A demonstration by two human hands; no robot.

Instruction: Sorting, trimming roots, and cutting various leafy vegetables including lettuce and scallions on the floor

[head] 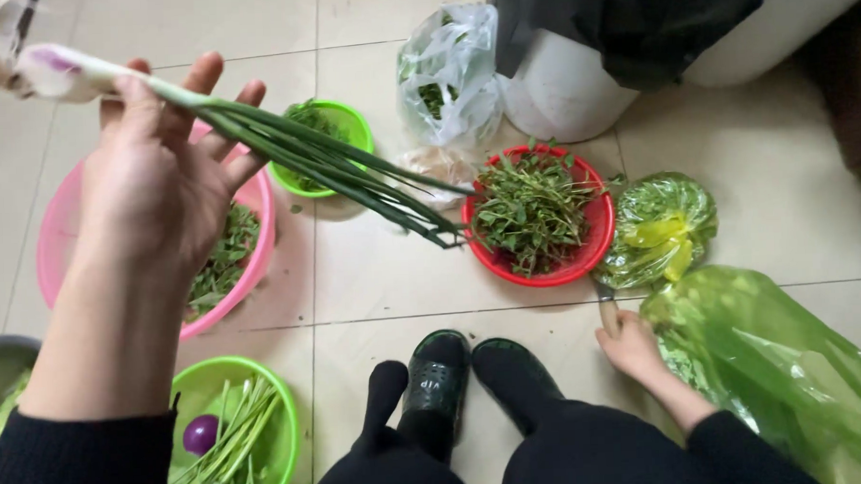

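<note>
A clear plastic bag (pixel 448 74) is standing on the tiled floor near the top middle, crumpled and knotted, with dark green leaves showing through it. Just beside it, a black bin bag (pixel 633 20) is draping over the rim of a white bucket (pixel 559 94). A tied translucent green plastic bag (pixel 661 226) is lying right of the red basket (pixel 597 231), touching it, rounded and glossy, with yellowish knotted handles on top. A larger green plastic bag (pixel 788 363) is spreading across the lower right corner, wrinkled and shiny, beside the right hand (pixel 633 345). No labels, signs or screens are showing.
</note>
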